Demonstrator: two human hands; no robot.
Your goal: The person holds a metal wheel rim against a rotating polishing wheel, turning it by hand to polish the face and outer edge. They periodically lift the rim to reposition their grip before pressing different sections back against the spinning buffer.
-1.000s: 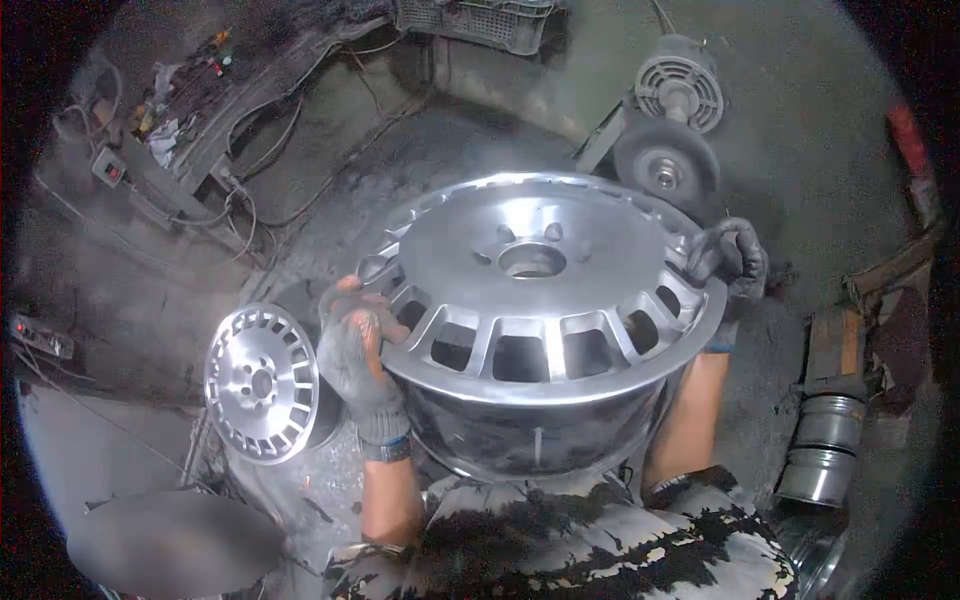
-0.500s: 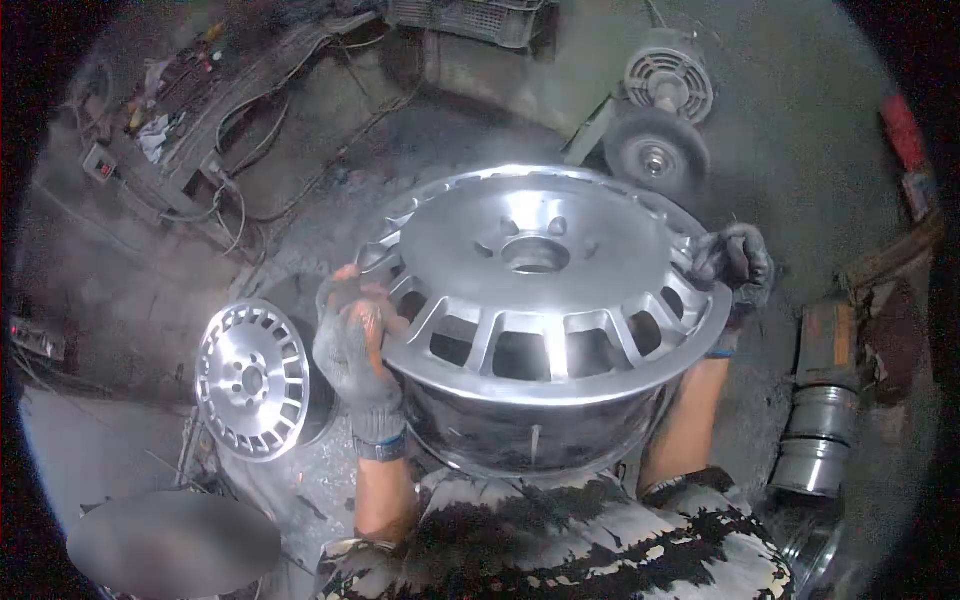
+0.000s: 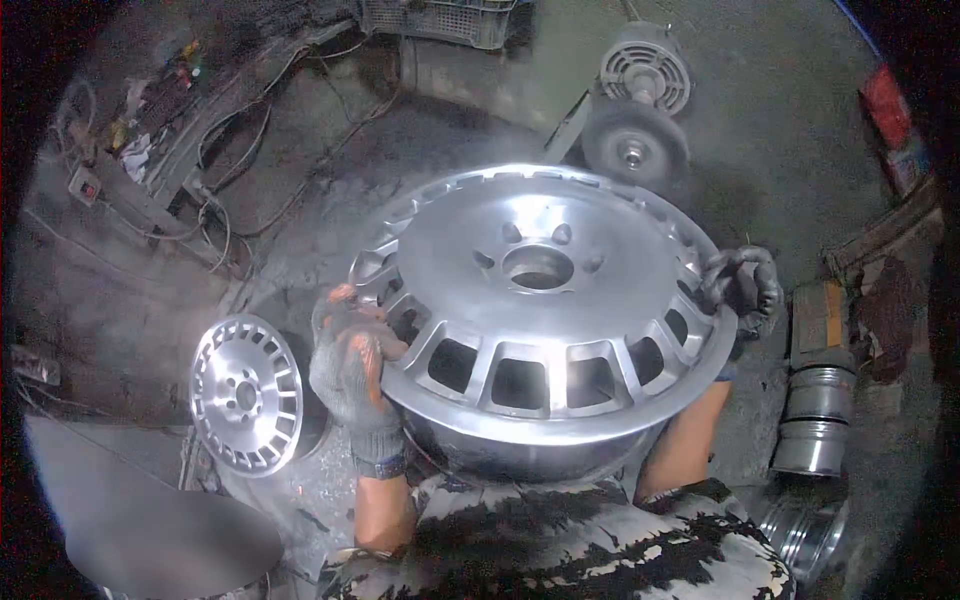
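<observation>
A large silver alloy wheel rim (image 3: 540,325) is in front of my chest, its slotted face up and tipped towards me. Around its left edge closes my left hand (image 3: 355,365), in a grey work glove with orange marks, fingers curled over by the slots. On the opposite edge my right hand (image 3: 745,290), in a dark, dirty glove, is bent round the lip; its fingertips are partly hidden. The rim's dark barrel (image 3: 520,460) shows below the near lip, above my patterned black-and-white clothing (image 3: 560,545).
A second polished rim (image 3: 246,395) leans at the left. Beyond the held rim stands a motor (image 3: 645,70) with a round buffing wheel (image 3: 635,145). Cables run along the left. More rims (image 3: 812,445) lie at the right; a plastic crate (image 3: 440,20) is at the back.
The held rim's face has tipped further towards me, its near lip lower and less barrel showing. Both hands keep their hold. The background has shifted slightly left in view.
</observation>
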